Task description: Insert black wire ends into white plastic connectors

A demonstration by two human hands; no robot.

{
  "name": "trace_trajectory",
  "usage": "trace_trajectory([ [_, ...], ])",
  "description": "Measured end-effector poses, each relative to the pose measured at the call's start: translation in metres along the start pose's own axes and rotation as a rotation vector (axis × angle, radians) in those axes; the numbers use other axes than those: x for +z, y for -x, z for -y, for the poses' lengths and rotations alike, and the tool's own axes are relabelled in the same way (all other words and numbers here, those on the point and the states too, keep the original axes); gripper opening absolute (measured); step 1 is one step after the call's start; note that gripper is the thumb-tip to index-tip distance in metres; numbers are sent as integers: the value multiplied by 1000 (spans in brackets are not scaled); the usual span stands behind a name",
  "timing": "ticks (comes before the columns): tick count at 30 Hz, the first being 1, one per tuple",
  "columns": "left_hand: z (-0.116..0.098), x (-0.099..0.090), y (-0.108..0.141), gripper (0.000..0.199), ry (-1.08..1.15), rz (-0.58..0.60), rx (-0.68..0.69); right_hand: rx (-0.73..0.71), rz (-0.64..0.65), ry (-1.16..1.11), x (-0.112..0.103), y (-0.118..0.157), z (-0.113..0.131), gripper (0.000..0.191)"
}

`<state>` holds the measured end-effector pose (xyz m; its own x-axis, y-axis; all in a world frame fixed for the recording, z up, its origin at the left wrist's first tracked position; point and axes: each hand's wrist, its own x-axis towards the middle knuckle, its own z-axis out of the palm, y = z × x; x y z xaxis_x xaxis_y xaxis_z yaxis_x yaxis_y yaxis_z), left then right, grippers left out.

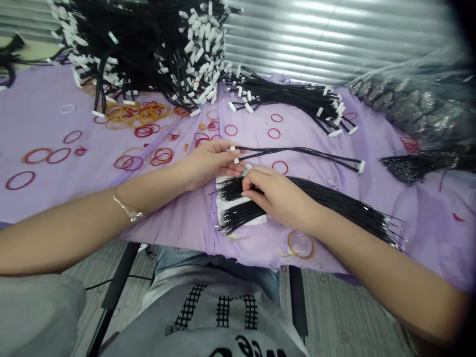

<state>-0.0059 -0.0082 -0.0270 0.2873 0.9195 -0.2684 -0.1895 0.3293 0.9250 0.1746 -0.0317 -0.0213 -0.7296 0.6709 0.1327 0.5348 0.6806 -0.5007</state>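
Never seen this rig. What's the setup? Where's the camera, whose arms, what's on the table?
No machine here: this is one picture from a camera worn on a person's head, looking forward and down at their own bare hands. The left hand pinches a white connector on a few black wires. The right hand's fingers grip a bundle of black wires, which lies partly on a white sheet. The surface is a purple cloth with red rubber bands scattered on it. Behind sits a large heap of black wires with white connectors.
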Motion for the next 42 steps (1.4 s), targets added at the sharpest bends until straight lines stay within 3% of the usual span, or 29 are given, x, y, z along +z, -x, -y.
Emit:
trace_trajectory([
  [4,-1,1,1,13,-55,41,-8,110,-63,-128,-5,1,5,4],
  [10,2,-1,3,17,-223,81,60,29,-122,-204,-16,2,9,10],
  [12,2,-5,3,19,-385,95,191,39,-115,-201,-19,3,12,9],
  [15,-3,-8,6,17,-755,17,511,119,-89,-247,-24,5,17,8],
  [17,-8,-7,13,18,-842,6,608,149,-72,-301,-26,7,20,8],
  [23,-14,-3,36,13,-318,91,285,179,-89,-408,-30,5,24,11],
  [28,-5,-8,50,8,-87,35,-13,229,-87,-454,-26,-3,17,14],
  [31,3,-8,55,7,21,68,-150,262,-103,-401,-20,-3,17,13],
  [42,11,-14,53,11,54,188,-190,311,-56,-230,-15,-2,22,15],
])
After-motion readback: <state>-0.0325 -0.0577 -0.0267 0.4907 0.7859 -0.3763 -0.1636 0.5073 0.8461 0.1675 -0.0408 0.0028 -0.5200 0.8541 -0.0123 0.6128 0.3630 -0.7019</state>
